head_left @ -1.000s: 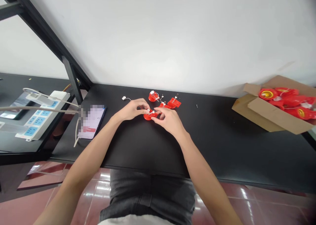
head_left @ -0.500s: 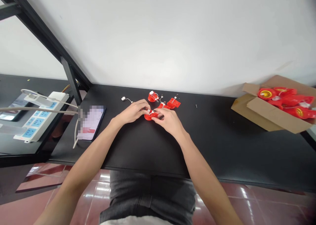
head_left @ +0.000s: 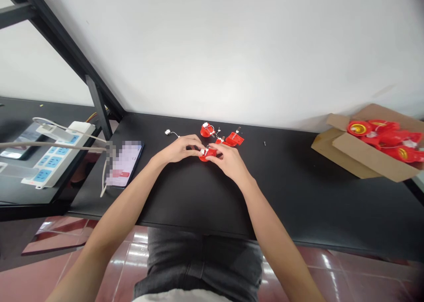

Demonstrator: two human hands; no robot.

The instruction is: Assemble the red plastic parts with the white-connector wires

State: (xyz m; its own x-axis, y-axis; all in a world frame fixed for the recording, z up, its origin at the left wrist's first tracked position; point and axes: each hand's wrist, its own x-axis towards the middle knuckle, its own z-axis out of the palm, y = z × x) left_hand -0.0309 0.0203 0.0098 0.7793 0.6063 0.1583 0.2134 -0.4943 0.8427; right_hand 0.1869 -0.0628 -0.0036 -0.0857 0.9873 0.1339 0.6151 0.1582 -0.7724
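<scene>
At the middle of the black table, both hands meet over a small red plastic part with a round base. My left hand pinches a small white piece at the part's left side. On the other side, the fingers of my right hand close on the red part. Just behind lie another red part with a white piece and wire and a flat red piece with a metal tab. One more red piece is partly hidden by my right hand.
A white connector on a wire lies behind my left hand. At left are a phone and a white power strip with cables. A small screw-like bit lies to the right. An open cardboard box holds several red parts.
The red part between my hands has turned so its flat section points right, and it has shifted slightly right. The view has moved a little.
</scene>
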